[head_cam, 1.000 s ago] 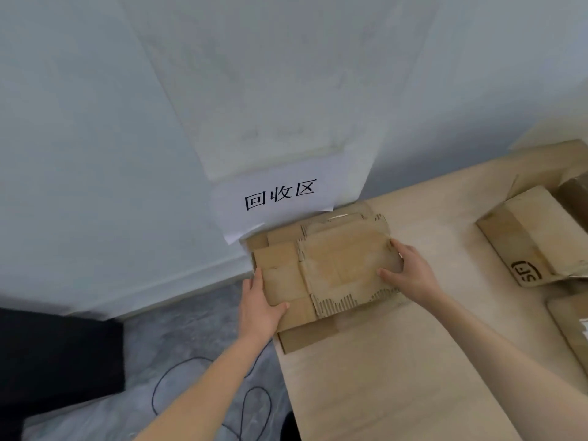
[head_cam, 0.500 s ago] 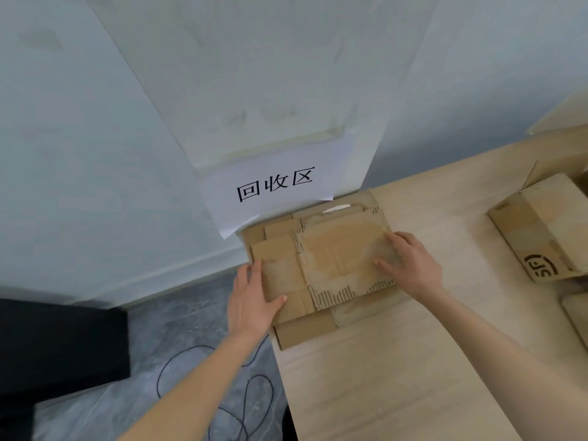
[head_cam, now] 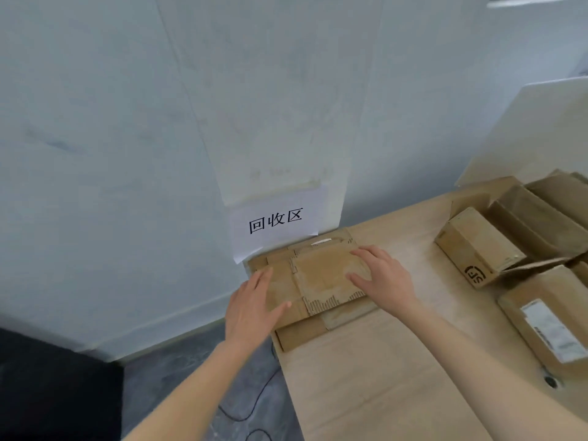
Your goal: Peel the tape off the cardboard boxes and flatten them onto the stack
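Pressing down with both palms, we have our right hand (head_cam: 386, 280) laid flat on the flattened box (head_cam: 321, 278), fingers straight and slightly spread, thumb out toward the near edge, gripping nothing. Our left hand (head_cam: 254, 308) rests on the opposite end of the same piece, fingers extended over its left flap and thumb lying across the cardboard, also loose and holding nothing. Between the two hands runs the box's creased fold and, along its near edge, a jagged torn strip. Beneath our palms the flattened box sits on top of the stack (head_cam: 302, 334) of other flattened cardboard, whose lower sheets stick out toward us and a little to either side. The stack lies at the far left corner of the wooden table (head_cam: 366, 377), just beyond our left wrist's side of the edge. Directly past our fingertips, a white paper sign (head_cam: 276, 222) with black characters hangs on the pale wall (head_cam: 111, 154), its lower edge just above the stack. Well off to the right of our right hand stands a closed box (head_cam: 477, 249) with a black logo on its end, and beside it further cardboard boxes (head_cam: 547, 214) crowd together. Nearer us on that side lies a box with a white label (head_cam: 553, 329). Below our left forearm, a dark cable (head_cam: 251, 412) loops over the grey floor (head_cam: 178, 370).
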A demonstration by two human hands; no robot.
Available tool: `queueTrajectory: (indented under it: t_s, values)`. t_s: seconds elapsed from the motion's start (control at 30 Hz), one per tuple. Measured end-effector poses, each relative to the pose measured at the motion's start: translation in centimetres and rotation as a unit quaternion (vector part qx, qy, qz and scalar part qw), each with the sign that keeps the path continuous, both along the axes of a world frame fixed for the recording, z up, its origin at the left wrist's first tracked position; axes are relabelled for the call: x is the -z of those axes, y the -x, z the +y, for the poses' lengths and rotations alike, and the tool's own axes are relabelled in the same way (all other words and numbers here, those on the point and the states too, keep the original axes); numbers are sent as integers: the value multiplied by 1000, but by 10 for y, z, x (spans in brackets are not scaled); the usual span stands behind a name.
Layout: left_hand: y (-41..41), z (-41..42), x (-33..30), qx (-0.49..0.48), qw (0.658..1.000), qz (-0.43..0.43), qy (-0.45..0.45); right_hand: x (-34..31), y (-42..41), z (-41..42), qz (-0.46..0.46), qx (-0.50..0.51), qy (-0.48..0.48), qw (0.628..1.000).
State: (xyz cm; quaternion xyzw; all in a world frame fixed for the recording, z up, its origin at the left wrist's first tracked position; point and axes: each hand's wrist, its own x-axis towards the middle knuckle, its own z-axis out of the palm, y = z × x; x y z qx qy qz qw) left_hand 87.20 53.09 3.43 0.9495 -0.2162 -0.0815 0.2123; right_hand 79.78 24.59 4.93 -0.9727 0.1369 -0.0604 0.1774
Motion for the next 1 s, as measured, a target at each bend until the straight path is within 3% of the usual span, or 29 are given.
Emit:
queueTrajectory:
  t_s: [0.5, 0.73, 1.0]
  values:
    - [276, 91, -141, 67, 989, -121, 53, -146, 310, 121, -68, 9, 79, 995]
    - [390, 46, -208, 109, 978, -148, 95, -218, 450, 101, -71, 54, 111, 990]
    - [532, -68, -249, 178, 962, -163, 125, -260, 628, 22, -76, 136, 131, 979]
